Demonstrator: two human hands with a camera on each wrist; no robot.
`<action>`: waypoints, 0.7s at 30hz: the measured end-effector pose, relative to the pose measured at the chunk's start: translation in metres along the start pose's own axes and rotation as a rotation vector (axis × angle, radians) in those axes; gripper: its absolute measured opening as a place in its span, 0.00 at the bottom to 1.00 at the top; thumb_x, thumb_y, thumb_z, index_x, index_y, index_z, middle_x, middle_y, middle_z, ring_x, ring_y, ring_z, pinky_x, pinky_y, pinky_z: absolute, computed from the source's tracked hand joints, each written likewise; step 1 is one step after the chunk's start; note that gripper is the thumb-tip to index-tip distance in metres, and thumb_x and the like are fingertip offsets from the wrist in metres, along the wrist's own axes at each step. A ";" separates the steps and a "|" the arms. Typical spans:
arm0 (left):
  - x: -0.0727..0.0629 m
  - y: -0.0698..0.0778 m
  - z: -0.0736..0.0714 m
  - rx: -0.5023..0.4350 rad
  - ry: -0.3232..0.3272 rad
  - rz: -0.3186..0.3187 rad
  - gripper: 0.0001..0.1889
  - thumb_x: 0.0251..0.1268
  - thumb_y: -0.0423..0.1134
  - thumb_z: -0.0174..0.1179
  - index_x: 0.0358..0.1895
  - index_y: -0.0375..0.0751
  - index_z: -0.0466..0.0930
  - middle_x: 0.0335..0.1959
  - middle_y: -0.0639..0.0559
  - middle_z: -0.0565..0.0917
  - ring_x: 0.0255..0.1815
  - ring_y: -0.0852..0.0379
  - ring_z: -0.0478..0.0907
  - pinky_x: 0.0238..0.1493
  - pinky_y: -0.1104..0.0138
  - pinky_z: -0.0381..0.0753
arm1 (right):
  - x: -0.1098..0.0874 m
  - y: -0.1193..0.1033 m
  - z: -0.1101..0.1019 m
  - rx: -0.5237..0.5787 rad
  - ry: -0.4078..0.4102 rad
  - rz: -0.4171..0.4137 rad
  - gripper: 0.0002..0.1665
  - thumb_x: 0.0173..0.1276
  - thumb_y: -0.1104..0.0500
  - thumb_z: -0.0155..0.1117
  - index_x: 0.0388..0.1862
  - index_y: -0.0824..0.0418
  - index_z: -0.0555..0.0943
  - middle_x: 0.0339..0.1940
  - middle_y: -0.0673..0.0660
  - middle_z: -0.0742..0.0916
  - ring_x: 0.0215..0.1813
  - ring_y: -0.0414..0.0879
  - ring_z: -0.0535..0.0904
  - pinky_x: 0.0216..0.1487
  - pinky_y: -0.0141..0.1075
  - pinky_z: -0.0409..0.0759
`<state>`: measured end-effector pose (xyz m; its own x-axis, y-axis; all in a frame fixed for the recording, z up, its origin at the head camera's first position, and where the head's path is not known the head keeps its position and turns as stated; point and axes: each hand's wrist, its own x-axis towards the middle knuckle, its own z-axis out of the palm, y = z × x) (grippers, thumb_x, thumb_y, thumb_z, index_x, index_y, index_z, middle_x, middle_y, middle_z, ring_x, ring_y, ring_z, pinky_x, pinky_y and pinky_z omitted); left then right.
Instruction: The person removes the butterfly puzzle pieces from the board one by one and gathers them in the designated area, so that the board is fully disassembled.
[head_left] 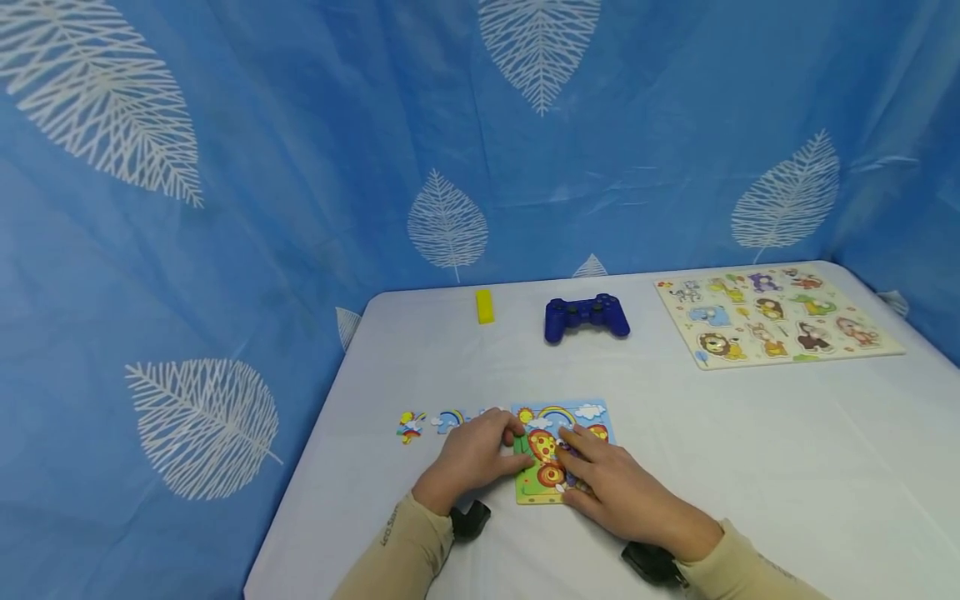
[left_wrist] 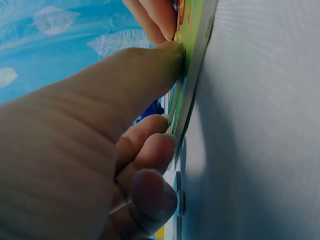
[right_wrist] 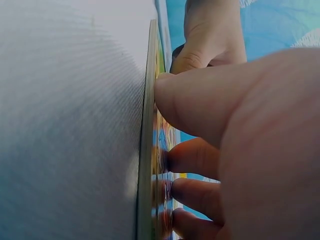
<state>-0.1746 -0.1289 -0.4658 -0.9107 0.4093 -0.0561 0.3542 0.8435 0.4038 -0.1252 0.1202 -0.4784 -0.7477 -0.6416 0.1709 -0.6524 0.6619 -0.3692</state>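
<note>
In the head view, a jigsaw puzzle board (head_left: pixel 540 497) lies flat on the table, with a sun, a rainbow, clouds and a red and yellow butterfly-like picture. At the board's left side is my left hand (head_left: pixel 476 454); its thumb (left_wrist: pixel 160 62) presses on the green part, while the other fingers bend loosely near that edge. My right hand (head_left: pixel 618 483) rests over the right half, hiding part of the picture. Its spread fingertips touch the face, and its thumb (right_wrist: pixel 172 92) lies near the front edge, as the right wrist view shows.
Loose puzzle pieces lie left of the board: a multicoloured piece (head_left: pixel 411 427), a rainbow piece (head_left: pixel 450 420) and others partly hidden by my left hand. Farther back are a yellow block (head_left: pixel 484 307), a blue game controller (head_left: pixel 587 317) and an animal puzzle board (head_left: pixel 817 356).
</note>
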 end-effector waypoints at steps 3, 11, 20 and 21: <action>0.000 -0.002 0.001 -0.003 -0.002 0.000 0.21 0.60 0.59 0.73 0.49 0.53 0.82 0.35 0.64 0.76 0.31 0.66 0.71 0.34 0.71 0.72 | 0.000 0.000 0.000 0.007 0.000 -0.003 0.33 0.75 0.48 0.66 0.71 0.65 0.76 0.77 0.66 0.72 0.77 0.66 0.67 0.64 0.62 0.74; 0.001 -0.003 0.002 -0.052 -0.020 -0.022 0.26 0.55 0.61 0.75 0.51 0.53 0.81 0.36 0.65 0.77 0.33 0.66 0.72 0.36 0.69 0.73 | -0.001 0.001 0.001 0.012 -0.003 0.005 0.34 0.75 0.48 0.65 0.72 0.65 0.76 0.77 0.66 0.72 0.78 0.66 0.66 0.64 0.63 0.73; 0.003 -0.004 0.004 -0.056 0.019 -0.009 0.22 0.56 0.59 0.76 0.48 0.53 0.83 0.33 0.66 0.78 0.31 0.67 0.71 0.35 0.71 0.73 | -0.001 0.003 0.001 0.018 -0.014 0.006 0.34 0.75 0.47 0.65 0.72 0.65 0.75 0.78 0.66 0.71 0.78 0.66 0.65 0.65 0.63 0.73; 0.002 -0.004 0.004 -0.042 0.023 0.001 0.22 0.56 0.59 0.76 0.48 0.53 0.83 0.33 0.66 0.77 0.31 0.67 0.71 0.35 0.71 0.73 | -0.001 0.003 0.001 0.020 -0.018 0.007 0.34 0.75 0.47 0.65 0.72 0.65 0.75 0.78 0.66 0.71 0.78 0.66 0.65 0.65 0.63 0.73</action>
<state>-0.1774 -0.1299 -0.4710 -0.9151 0.4017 -0.0348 0.3465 0.8276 0.4415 -0.1263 0.1228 -0.4809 -0.7500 -0.6439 0.1515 -0.6442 0.6589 -0.3884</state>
